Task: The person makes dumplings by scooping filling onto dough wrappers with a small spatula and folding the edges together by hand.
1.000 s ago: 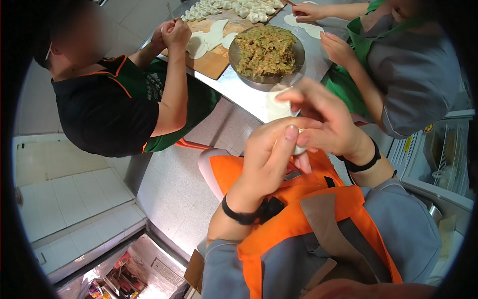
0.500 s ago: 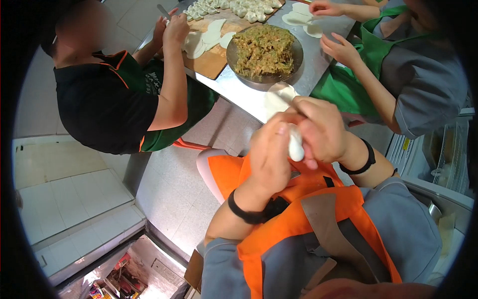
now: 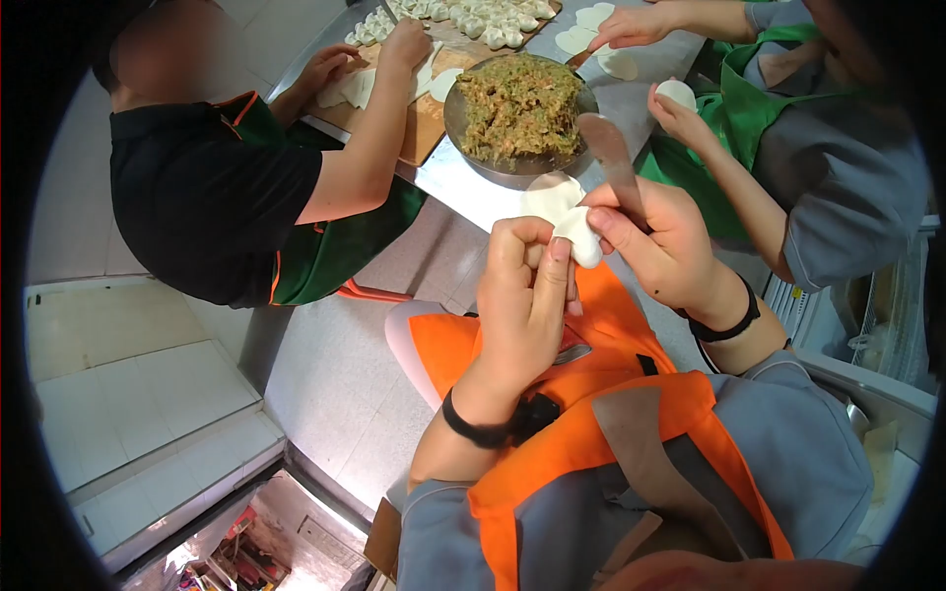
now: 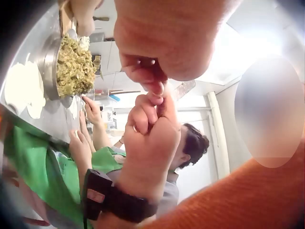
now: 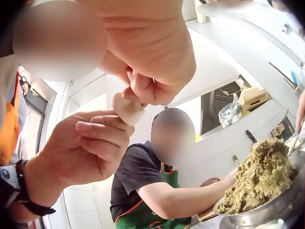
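Note:
A white folded dumpling (image 3: 579,236) is between my two hands, above my lap and near the table edge. My left hand (image 3: 522,295) pinches its near side between thumb and fingers. With thumb and forefinger my right hand (image 3: 670,251) pinches the other edge, while a flat metal spatula (image 3: 609,153) sticks up out of the same hand. In the right wrist view the smooth, rounded dumpling (image 5: 128,109) shows between the fingertips of both hands. From the left wrist view, my fingers mostly hide it. Round dough wrappers (image 3: 552,197) lie on the table just beyond my hands.
A metal bowl (image 3: 453,138) heaped with greenish filling (image 3: 522,103) stands on the steel table (image 3: 443,182). Behind it are a wooden board (image 3: 424,143) and rows of dumplings (image 3: 493,20). One person works at left, another at right holding a wrapper (image 3: 676,95).
My hands squeezed together round the dumpling, then drew apart to pinch its edges, lifting slightly toward the table. The spatula now points up. The person at left reached over the board; the one at right picked up a wrapper.

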A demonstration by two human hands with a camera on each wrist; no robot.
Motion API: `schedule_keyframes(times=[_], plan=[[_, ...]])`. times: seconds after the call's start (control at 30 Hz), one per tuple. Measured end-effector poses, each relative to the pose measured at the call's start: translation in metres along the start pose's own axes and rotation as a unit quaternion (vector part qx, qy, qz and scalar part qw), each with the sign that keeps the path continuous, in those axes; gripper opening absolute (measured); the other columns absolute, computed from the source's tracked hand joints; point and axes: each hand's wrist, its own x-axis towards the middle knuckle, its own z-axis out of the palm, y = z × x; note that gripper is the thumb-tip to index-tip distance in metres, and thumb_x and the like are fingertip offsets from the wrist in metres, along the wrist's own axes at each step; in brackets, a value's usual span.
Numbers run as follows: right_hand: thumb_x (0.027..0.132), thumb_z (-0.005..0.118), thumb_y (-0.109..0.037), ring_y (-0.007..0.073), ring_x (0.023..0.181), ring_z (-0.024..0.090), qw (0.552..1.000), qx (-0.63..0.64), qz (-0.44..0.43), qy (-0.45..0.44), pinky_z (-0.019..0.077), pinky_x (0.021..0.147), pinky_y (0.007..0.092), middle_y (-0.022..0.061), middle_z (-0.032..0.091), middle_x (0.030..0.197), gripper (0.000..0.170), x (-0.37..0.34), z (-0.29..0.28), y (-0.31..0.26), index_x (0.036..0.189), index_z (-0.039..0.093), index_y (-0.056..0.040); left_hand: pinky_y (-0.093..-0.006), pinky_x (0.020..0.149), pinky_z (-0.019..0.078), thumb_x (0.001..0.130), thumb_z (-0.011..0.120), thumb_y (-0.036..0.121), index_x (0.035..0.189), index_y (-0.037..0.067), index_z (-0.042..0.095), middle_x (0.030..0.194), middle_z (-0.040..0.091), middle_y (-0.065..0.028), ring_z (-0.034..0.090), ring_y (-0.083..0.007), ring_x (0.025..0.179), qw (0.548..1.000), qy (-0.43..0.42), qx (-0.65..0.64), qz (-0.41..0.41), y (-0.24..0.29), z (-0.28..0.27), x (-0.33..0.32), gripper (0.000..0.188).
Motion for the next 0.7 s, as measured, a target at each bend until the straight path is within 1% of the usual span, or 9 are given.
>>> schedule_keyframes(times=[0.13,0.23,0.33,0.37,0.43,0.5,0.57,0.63,0.7], plan=[[0.095,0.058,-0.009,0.0082,0.062,0.058,0.993,0.063,0.086,-0.046,0.0470,0.056,0.0245,0.0067,0.060,0.071,0.011,0.010,-0.001,-0.010,0.092,0.060,0.0012,-0.0212,0.047,0.0370,0.103,0.045,0.009,0.102,0.002,0.043,0.063,0.052,-0.0039,0.049,-0.0068,0.050,0.997,-0.003,0.078,0.020,0.013,-0.003,0.007,0.008],[0.095,0.058,-0.011,0.0090,0.066,0.059,0.992,-0.016,0.056,-0.110,0.0472,0.058,0.0262,0.0065,0.060,0.073,0.012,0.029,-0.008,-0.012,0.092,0.060,0.0008,-0.0232,0.048,0.0408,0.103,0.045,0.012,0.104,0.002,0.041,0.061,0.052,-0.0044,0.050,-0.0095,0.049,0.993,-0.007,0.113,0.038,0.014,-0.009,0.016,0.011],[0.094,0.059,-0.013,0.0097,0.070,0.060,0.981,-0.106,0.025,-0.160,0.0471,0.062,0.0286,0.0063,0.060,0.074,0.013,0.062,-0.013,-0.022,0.091,0.060,-0.0006,-0.0256,0.052,0.0455,0.104,0.043,0.015,0.112,0.000,0.042,0.067,0.056,-0.0069,0.056,-0.0131,0.053,0.999,0.004,-0.053,-0.012,0.010,-0.014,0.031,0.017],[0.092,0.060,-0.017,0.0119,0.071,0.060,0.982,-0.116,0.025,-0.146,0.0465,0.064,0.0297,0.0071,0.062,0.074,0.017,0.079,-0.014,-0.017,0.091,0.063,-0.0011,-0.0249,0.053,0.0463,0.104,0.044,0.015,0.114,-0.001,0.042,0.070,0.058,-0.0074,0.057,-0.0129,0.055,0.997,0.018,-0.072,-0.013,0.007,-0.016,0.036,0.019],[0.092,0.061,-0.020,0.0141,0.070,0.060,0.976,-0.187,-0.008,-0.108,0.0463,0.064,0.0289,0.0072,0.065,0.075,0.019,0.121,-0.023,0.009,0.093,0.067,-0.0019,-0.0235,0.055,0.0480,0.104,0.044,0.014,0.119,-0.003,0.043,0.078,0.061,-0.0084,0.060,-0.0125,0.059,0.993,0.049,-0.109,-0.015,-0.005,-0.024,0.045,0.022],[0.091,0.063,-0.018,0.0110,0.067,0.052,0.970,-0.212,-0.060,-0.102,0.0430,0.061,0.0271,0.0045,0.058,0.070,0.019,0.180,-0.038,0.046,0.093,0.066,-0.0002,-0.0253,0.060,0.0497,0.103,0.044,0.010,0.122,-0.003,0.044,0.082,0.061,-0.0097,0.062,-0.0137,0.065,0.994,0.034,-0.057,-0.085,-0.031,-0.041,0.051,0.024],[0.088,0.065,-0.020,0.0153,0.064,0.056,0.936,-0.335,-0.034,-0.103,0.0449,0.060,0.0312,0.0072,0.061,0.072,0.018,0.232,-0.049,0.073,0.094,0.068,-0.0032,-0.0263,0.059,0.0497,0.101,0.044,0.008,0.119,-0.003,0.046,0.080,0.061,-0.0099,0.062,-0.0148,0.063,0.989,0.059,-0.025,-0.137,-0.056,-0.048,0.054,0.021],[0.084,0.066,-0.021,0.0311,0.068,0.066,0.969,-0.222,0.041,-0.100,0.0504,0.064,0.0392,0.0187,0.068,0.078,0.019,0.279,-0.050,0.121,0.089,0.071,-0.0033,-0.0257,0.058,0.0494,0.100,0.045,0.006,0.114,-0.003,0.050,0.078,0.062,-0.0089,0.061,-0.0135,0.063,0.985,0.065,-0.015,-0.161,-0.082,-0.053,0.052,0.018],[0.083,0.066,-0.020,0.0283,0.065,0.065,0.954,-0.285,0.010,-0.089,0.0499,0.062,0.0385,0.0177,0.067,0.074,0.018,0.318,-0.048,0.175,0.087,0.070,-0.0026,-0.0253,0.057,0.0491,0.099,0.046,0.005,0.110,-0.003,0.054,0.075,0.062,-0.0078,0.061,-0.0126,0.063,0.984,0.065,0.013,-0.168,-0.103,-0.057,0.050,0.015]])
